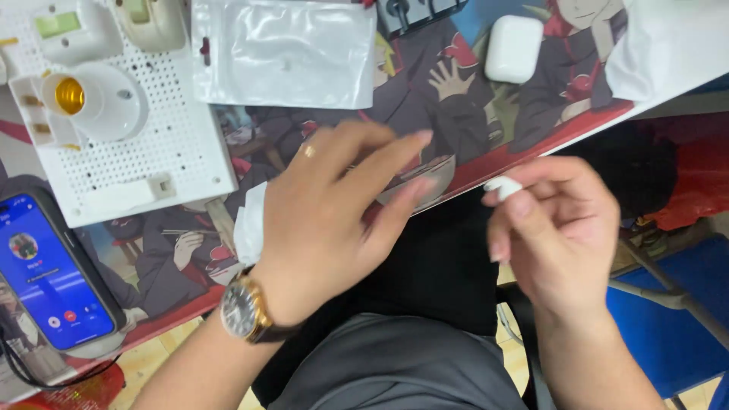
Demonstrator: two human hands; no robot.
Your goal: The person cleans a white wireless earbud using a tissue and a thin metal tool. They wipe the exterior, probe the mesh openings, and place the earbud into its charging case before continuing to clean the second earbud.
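The right hand [558, 228], off the desk edge above the lap, pinches one small white plastic earbud [503, 185] at its fingertips. The left hand [334, 205] hovers open over the printed desk mat [456, 114], gripping nothing; a scrap of white tissue [249, 224] shows beneath it. A steady, light pinch would likely suit so small a piece. Farther on lie one phone with a lit blue screen [49, 273], one white perforated board [144, 129] carrying one lamp socket [95, 99], one clear plastic pouch [285, 49] and one white rounded charging case [513, 48].

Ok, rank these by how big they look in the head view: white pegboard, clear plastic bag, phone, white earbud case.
1. White pegboard
2. Clear plastic bag
3. Phone, partly cut off by the frame edge, so unsure
4. White earbud case
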